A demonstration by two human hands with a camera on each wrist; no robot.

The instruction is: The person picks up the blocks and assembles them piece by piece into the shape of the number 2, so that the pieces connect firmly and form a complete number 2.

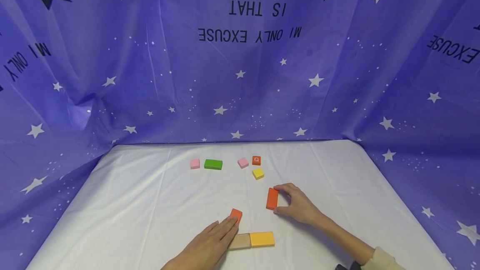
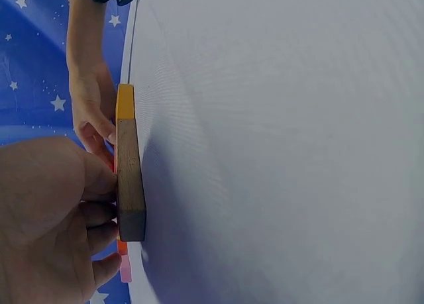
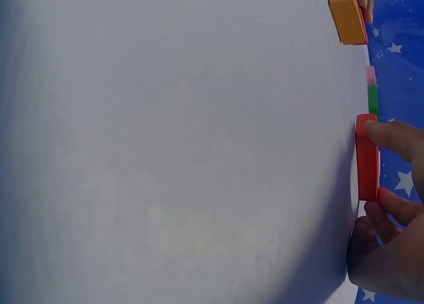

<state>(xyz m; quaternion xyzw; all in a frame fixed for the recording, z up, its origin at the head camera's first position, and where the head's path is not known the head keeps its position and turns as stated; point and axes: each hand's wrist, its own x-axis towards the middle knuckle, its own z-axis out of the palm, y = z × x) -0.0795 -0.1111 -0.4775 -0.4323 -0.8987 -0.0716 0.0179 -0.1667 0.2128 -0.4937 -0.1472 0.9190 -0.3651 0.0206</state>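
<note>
My left hand (image 1: 210, 243) lies over a red-orange block (image 1: 236, 214), holding it with fingers across its top; its near part and my thumb are hidden in the head view. Right beside that hand, a plain wooden block (image 1: 240, 241) lies end to end with a yellow-orange block (image 1: 262, 239). In the left wrist view the wooden block (image 2: 131, 175) stands in front of the thumb and partly hides the hold. Farther right, my right hand (image 1: 300, 208) pinches a second red-orange block (image 1: 272, 198) by its two ends, thumb at the near end. The right wrist view shows this block (image 3: 368, 158) low at the tabletop.
Toward the back of the white-covered table (image 1: 157, 203) lie a pink block (image 1: 195, 164), a green block (image 1: 213, 164), another pink block (image 1: 243, 162), a small red block with a letter Q (image 1: 256, 160) and a yellow block (image 1: 258, 173). A purple star-patterned cloth (image 1: 240, 95) hangs behind.
</note>
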